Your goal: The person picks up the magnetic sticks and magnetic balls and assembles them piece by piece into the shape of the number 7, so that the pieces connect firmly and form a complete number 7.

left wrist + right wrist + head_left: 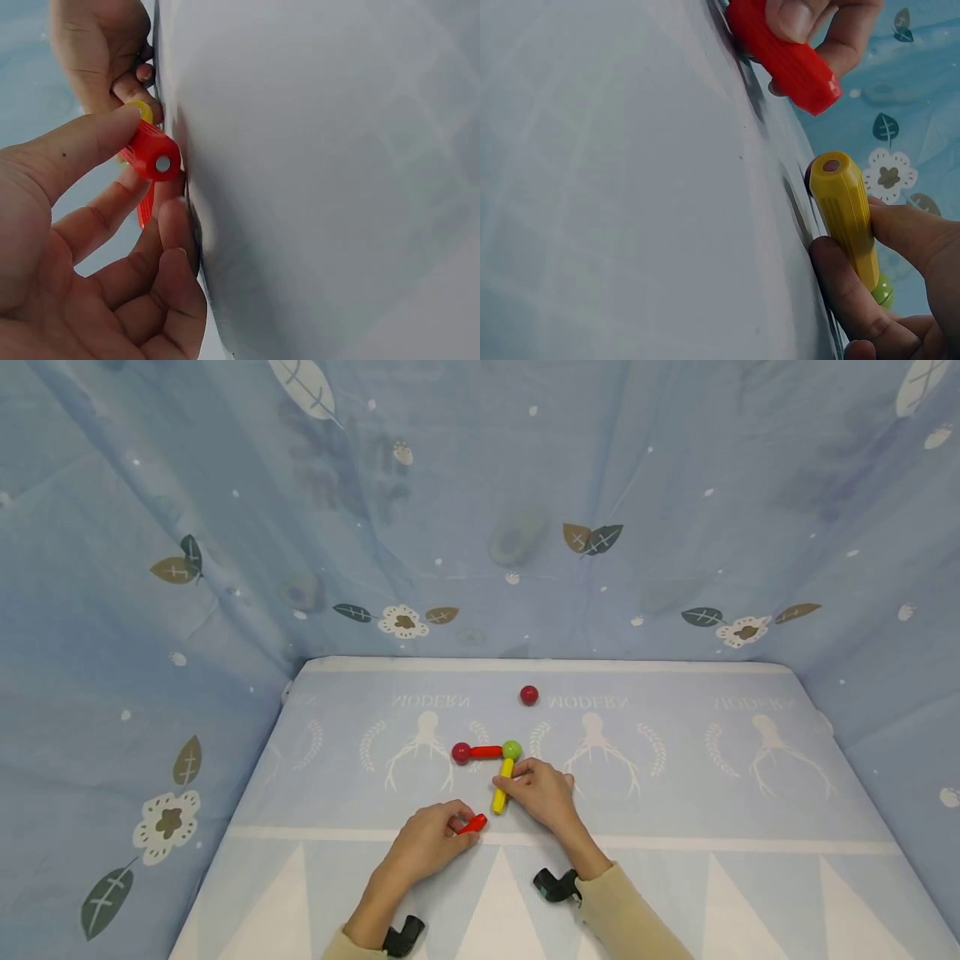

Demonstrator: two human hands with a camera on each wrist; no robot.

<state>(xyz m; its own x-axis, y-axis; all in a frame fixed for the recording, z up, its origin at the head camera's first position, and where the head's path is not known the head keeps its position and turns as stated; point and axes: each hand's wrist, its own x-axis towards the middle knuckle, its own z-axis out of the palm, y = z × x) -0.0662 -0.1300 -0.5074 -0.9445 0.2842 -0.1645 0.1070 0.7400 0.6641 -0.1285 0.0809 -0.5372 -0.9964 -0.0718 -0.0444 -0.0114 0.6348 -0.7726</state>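
Left hand (pixel 430 841) pinches a red rod (pixel 474 824). Right hand (pixel 543 793) pinches a yellow rod (pixel 500 798), its far end touching a green ball (pixel 512 750).

Fingers (pixel 844 289) pinching yellow rod (pixel 845 210) (ribbed), green ball (pixel 884 291) behind, red rod (pixel 786 64) nearby

The left hand (pixel 429 842) at the head view's lower centre covers part of its red stick (pixel 475 824), which the right wrist view's top edge crops, while lower right there the yellow stick (pixel 844 214) partly hides the green ball (pixel 883 291).
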